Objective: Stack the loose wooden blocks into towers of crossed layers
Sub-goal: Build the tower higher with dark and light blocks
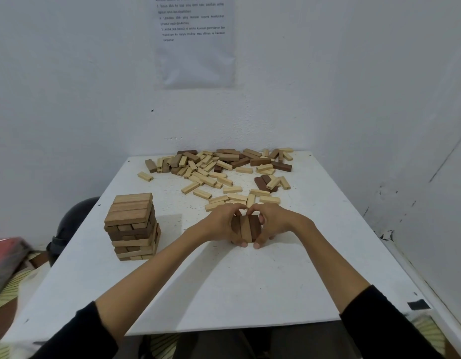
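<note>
A row of three brown wooden blocks (246, 228) lies side by side on the white table (250, 286), near its middle. My left hand (221, 224) curls round the row's left side and my right hand (272, 224) curls round its right side, thumbs at the near end. A finished tower (132, 226) of crossed layers stands at the table's left. Several loose light and dark blocks (219, 172) lie scattered across the far half of the table.
White walls close in behind and to the right, with a printed sheet (194, 40) on the far wall. A dark round object (71, 224) and a red thing (4, 257) sit off the table's left edge. Black tape (418, 304) marks the right front corner.
</note>
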{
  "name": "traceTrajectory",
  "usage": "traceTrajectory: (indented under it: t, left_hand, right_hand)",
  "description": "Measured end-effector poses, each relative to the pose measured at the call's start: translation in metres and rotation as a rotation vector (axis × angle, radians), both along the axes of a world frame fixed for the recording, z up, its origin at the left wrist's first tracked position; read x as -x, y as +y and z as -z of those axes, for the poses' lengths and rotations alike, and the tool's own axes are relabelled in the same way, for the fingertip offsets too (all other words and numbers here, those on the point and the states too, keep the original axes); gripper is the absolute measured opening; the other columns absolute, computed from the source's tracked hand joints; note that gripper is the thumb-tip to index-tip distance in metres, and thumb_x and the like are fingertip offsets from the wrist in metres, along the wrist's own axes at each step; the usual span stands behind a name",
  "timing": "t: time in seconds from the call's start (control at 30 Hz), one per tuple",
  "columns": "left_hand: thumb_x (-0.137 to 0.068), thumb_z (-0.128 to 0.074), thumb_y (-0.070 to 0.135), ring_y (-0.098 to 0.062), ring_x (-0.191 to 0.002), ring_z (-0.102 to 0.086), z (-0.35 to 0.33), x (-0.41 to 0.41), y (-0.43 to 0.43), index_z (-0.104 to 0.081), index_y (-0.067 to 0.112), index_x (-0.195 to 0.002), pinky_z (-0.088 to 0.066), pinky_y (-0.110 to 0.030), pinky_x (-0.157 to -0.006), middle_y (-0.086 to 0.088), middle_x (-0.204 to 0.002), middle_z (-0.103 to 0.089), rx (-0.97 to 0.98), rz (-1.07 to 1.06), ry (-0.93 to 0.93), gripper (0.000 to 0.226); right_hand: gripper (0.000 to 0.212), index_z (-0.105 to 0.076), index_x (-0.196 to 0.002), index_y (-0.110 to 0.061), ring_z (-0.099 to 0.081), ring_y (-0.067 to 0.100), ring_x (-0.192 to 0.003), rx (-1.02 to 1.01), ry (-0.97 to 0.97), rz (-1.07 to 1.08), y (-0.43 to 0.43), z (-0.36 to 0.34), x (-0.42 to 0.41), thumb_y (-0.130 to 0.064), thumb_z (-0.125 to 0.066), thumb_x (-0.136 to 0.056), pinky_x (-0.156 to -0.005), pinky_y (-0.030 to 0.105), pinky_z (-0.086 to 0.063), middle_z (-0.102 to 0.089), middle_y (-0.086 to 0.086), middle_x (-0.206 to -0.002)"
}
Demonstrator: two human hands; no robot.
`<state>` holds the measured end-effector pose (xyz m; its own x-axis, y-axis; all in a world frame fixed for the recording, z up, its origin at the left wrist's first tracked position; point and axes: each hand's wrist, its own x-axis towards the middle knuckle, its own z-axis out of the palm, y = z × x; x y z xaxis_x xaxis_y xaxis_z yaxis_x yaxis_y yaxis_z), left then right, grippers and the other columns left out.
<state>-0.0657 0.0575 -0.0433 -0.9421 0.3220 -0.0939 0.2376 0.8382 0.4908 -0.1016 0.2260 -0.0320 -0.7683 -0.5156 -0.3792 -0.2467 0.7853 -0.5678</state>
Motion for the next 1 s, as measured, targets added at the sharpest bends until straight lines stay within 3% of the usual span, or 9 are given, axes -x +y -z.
traceTrajectory:
  t: [0.2, 0.4, 1.0]
  left_hand:
    - [-0.062, -0.086, 0.027, -0.019, -0.112, -0.052, 0.001, -0.002, 0.000, -0.042, 0.014, -0.135, -0.043, -0.027, -0.089, -0.005, -0.123, -0.056, -0.037, -0.008, 0.012, 0.087]
    - [-0.058, -0.088, 0.027, -0.018, -0.110, -0.054, 0.002, -0.001, -0.003, -0.039, 0.016, -0.138, -0.038, -0.019, -0.084, -0.006, -0.122, -0.059, -0.058, -0.026, 0.031, 0.094]
    - [-0.058, -0.088, 0.029, -0.022, -0.115, -0.053, -0.008, -0.003, -0.003, -0.032, 0.016, -0.142, -0.041, -0.027, -0.093, -0.008, -0.126, -0.059, 0.013, 0.008, 0.016, 0.103]
  right_hand:
    - [0.080, -0.047, -0.132, -0.017, -0.041, 0.016, -0.102, -0.026, 0.200, -0.088, 0.000, 0.003, 0.000, -0.026, -0.086, -0.063, -0.086, 0.027, -0.043, -0.039, 0.005, -0.124]
    - [0.073, -0.053, -0.128, -0.017, -0.045, 0.019, -0.110, 0.028, 0.266, -0.121, 0.001, 0.005, -0.003, -0.029, -0.085, -0.063, -0.091, 0.029, -0.041, -0.049, 0.005, -0.119]
    - [0.073, -0.056, -0.128, -0.015, -0.053, 0.017, -0.113, 0.110, 0.290, -0.118, 0.001, 0.004, -0.010, -0.024, -0.086, -0.061, -0.098, 0.036, -0.045, -0.061, 0.001, -0.122]
